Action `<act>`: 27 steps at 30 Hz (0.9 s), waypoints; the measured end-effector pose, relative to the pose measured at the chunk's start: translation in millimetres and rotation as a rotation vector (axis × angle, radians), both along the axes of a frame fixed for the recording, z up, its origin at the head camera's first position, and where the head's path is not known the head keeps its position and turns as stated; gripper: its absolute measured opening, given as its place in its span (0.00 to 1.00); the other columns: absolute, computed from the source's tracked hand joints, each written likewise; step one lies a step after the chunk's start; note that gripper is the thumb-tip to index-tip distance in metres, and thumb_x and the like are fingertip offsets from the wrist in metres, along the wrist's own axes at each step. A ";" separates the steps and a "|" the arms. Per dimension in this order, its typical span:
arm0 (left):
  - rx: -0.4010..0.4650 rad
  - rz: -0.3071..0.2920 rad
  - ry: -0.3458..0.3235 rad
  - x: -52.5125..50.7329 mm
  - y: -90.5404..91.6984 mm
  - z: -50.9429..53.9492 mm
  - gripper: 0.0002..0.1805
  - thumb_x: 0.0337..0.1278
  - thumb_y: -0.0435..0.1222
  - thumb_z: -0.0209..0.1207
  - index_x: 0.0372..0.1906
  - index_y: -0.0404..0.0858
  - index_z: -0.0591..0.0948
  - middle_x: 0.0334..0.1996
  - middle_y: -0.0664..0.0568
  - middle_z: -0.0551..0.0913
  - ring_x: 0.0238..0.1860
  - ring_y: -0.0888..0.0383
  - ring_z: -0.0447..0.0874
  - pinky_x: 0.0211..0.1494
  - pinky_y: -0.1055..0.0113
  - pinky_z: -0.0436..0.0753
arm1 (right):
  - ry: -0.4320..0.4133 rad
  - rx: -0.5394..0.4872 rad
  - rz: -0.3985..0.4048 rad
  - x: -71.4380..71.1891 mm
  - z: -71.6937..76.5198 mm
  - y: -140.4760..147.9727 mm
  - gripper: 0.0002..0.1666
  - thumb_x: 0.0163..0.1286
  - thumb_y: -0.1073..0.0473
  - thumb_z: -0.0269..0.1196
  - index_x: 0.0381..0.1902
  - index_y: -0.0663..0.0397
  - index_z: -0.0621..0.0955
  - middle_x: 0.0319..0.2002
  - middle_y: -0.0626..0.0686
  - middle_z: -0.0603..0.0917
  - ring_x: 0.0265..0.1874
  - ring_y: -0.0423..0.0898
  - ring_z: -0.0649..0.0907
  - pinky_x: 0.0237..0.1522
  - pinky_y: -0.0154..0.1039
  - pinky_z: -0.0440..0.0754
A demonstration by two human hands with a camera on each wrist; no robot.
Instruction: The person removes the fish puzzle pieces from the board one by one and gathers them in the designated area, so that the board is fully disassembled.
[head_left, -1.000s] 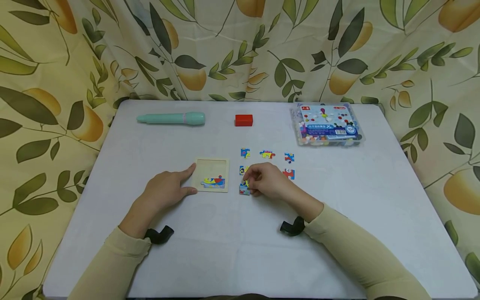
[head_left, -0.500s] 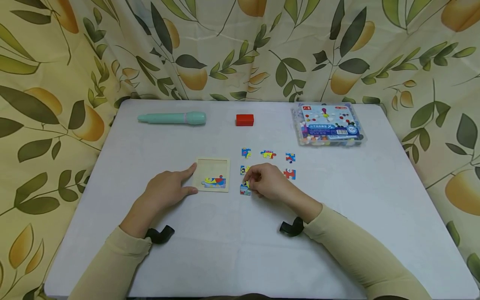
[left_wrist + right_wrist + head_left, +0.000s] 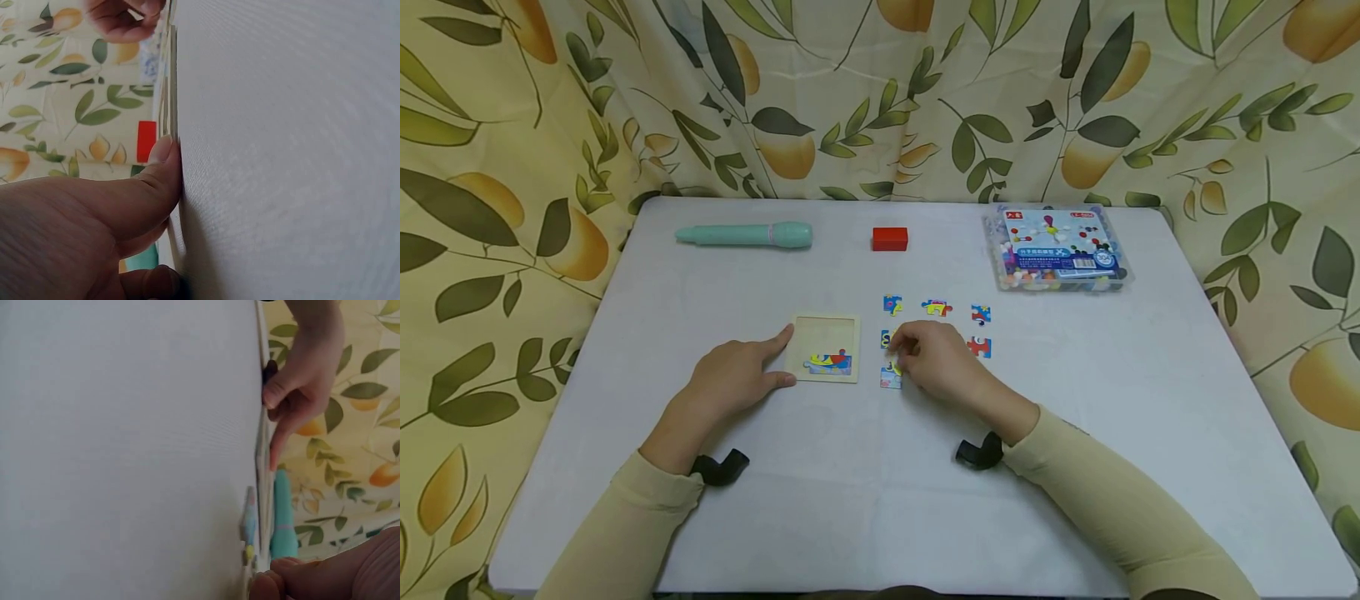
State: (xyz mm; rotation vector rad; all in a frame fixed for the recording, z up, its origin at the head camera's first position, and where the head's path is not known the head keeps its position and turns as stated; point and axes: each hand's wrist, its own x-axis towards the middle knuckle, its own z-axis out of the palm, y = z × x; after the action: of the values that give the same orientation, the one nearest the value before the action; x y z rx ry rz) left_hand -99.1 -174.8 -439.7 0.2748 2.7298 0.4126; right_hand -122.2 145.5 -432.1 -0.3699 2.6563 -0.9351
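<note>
A square wooden puzzle tray (image 3: 792, 350) lies on the table, with a few joined blue, yellow and red pieces (image 3: 829, 362) along its near right part. My left hand (image 3: 732, 379) rests at the tray's left side, thumb and index finger spread along the edge; in the left wrist view the thumb (image 3: 159, 165) presses the rim. Right of the tray, my right hand (image 3: 942, 360) has curled fingers at a blue and yellow puzzle piece (image 3: 891, 378). In the right wrist view this piece (image 3: 249, 519) stands tilted, its yellow end at the pinching fingertips. Part of it is hidden.
Several loose puzzle pieces lie around the right hand, among them a red one (image 3: 979, 347) and a yellow one (image 3: 936, 307). Farther back are a turquoise pen-shaped object (image 3: 743, 235), a red block (image 3: 890, 239) and a clear box of colourful beads (image 3: 1060, 248).
The right hand has shifted slightly up and the puzzle piece at its fingertips looks brighter, tilted differently. The left hand and tray have stayed in place.
</note>
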 end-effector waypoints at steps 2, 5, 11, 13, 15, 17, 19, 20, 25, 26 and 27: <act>0.001 0.000 0.001 -0.3 -0.2 -0.8 0.46 0.70 0.57 0.67 0.86 0.58 0.60 0.73 0.38 0.80 0.69 0.34 0.82 0.58 0.42 0.85 | -0.002 -0.019 -0.019 -2.6 3.2 -0.2 0.09 0.74 0.65 0.67 0.45 0.46 0.89 0.35 0.48 0.85 0.36 0.48 0.81 0.38 0.41 0.81; 0.003 0.004 0.003 -0.5 -0.4 -1.9 0.46 0.70 0.57 0.67 0.86 0.58 0.60 0.73 0.38 0.80 0.69 0.34 0.82 0.58 0.42 0.85 | -0.016 -0.040 -0.038 -6.5 7.6 -3.1 0.09 0.74 0.64 0.68 0.47 0.46 0.89 0.37 0.48 0.85 0.36 0.49 0.82 0.38 0.42 0.81; 0.003 0.013 0.002 -0.1 0.4 -1.5 0.46 0.70 0.57 0.67 0.86 0.58 0.60 0.73 0.38 0.79 0.69 0.34 0.82 0.57 0.42 0.86 | -0.025 -0.068 0.005 -11.0 7.2 -18.5 0.09 0.74 0.63 0.69 0.49 0.47 0.89 0.39 0.47 0.86 0.40 0.48 0.82 0.42 0.41 0.83; 0.003 0.011 0.001 -0.2 0.3 -1.0 0.46 0.70 0.57 0.67 0.86 0.58 0.60 0.73 0.38 0.79 0.69 0.34 0.82 0.57 0.42 0.86 | -0.025 -0.073 0.032 -11.9 6.5 -25.7 0.10 0.74 0.63 0.69 0.50 0.47 0.89 0.39 0.47 0.86 0.41 0.48 0.82 0.44 0.40 0.83; 0.002 0.006 0.000 -0.2 0.3 -0.4 0.45 0.70 0.57 0.67 0.86 0.57 0.60 0.73 0.38 0.80 0.69 0.34 0.82 0.57 0.42 0.86 | -0.034 -0.077 0.056 -12.3 6.7 -34.1 0.12 0.74 0.63 0.68 0.52 0.47 0.89 0.40 0.46 0.87 0.41 0.47 0.83 0.43 0.39 0.83; 0.000 0.004 -0.001 -0.3 0.2 0.1 0.45 0.71 0.57 0.66 0.86 0.57 0.60 0.72 0.38 0.80 0.69 0.34 0.83 0.58 0.42 0.85 | -0.051 -0.089 0.082 -12.9 7.0 -42.8 0.14 0.74 0.63 0.69 0.54 0.47 0.89 0.42 0.47 0.86 0.40 0.47 0.83 0.40 0.38 0.84; 0.001 0.004 -0.003 -0.3 0.1 0.7 0.45 0.71 0.57 0.66 0.86 0.57 0.60 0.72 0.38 0.80 0.68 0.35 0.83 0.57 0.42 0.85 | -0.062 -0.092 0.108 -13.6 7.3 -51.6 0.15 0.74 0.64 0.68 0.56 0.48 0.89 0.43 0.48 0.86 0.38 0.47 0.83 0.38 0.37 0.84; 0.001 0.005 -0.004 -0.4 0.1 0.9 0.45 0.71 0.58 0.66 0.86 0.57 0.60 0.72 0.38 0.81 0.68 0.35 0.83 0.57 0.42 0.85 | -0.067 -0.092 0.123 -14.5 7.1 -55.6 0.16 0.74 0.65 0.68 0.57 0.49 0.89 0.44 0.48 0.86 0.38 0.46 0.84 0.39 0.37 0.84; -0.002 0.005 -0.010 -1.1 -0.3 0.6 0.45 0.71 0.58 0.65 0.86 0.59 0.59 0.72 0.38 0.81 0.67 0.35 0.84 0.53 0.44 0.86 | -0.072 -0.076 0.180 -18.1 4.9 -72.8 0.18 0.74 0.65 0.69 0.59 0.50 0.88 0.45 0.49 0.85 0.41 0.45 0.84 0.46 0.37 0.83; -0.002 0.004 -0.009 -1.2 -0.6 0.4 0.45 0.71 0.58 0.65 0.86 0.59 0.59 0.72 0.38 0.81 0.67 0.35 0.84 0.52 0.44 0.86 | -0.073 -0.074 0.188 -18.8 4.4 -75.6 0.19 0.73 0.64 0.69 0.60 0.50 0.88 0.45 0.49 0.85 0.43 0.46 0.83 0.48 0.38 0.83; -0.001 0.002 -0.008 -1.3 -0.8 0.2 0.45 0.71 0.58 0.65 0.86 0.59 0.59 0.72 0.38 0.81 0.66 0.35 0.84 0.51 0.45 0.86 | -0.070 -0.067 0.198 -19.3 4.0 -78.2 0.19 0.74 0.64 0.69 0.60 0.49 0.88 0.46 0.49 0.85 0.44 0.46 0.83 0.49 0.38 0.83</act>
State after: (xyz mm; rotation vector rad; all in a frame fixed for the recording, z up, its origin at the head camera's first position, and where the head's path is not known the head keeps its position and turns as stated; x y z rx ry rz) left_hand -100.4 -175.6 -439.4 0.2696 2.7226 0.4124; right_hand -141.5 67.3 -428.1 -0.5921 2.4760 -0.9578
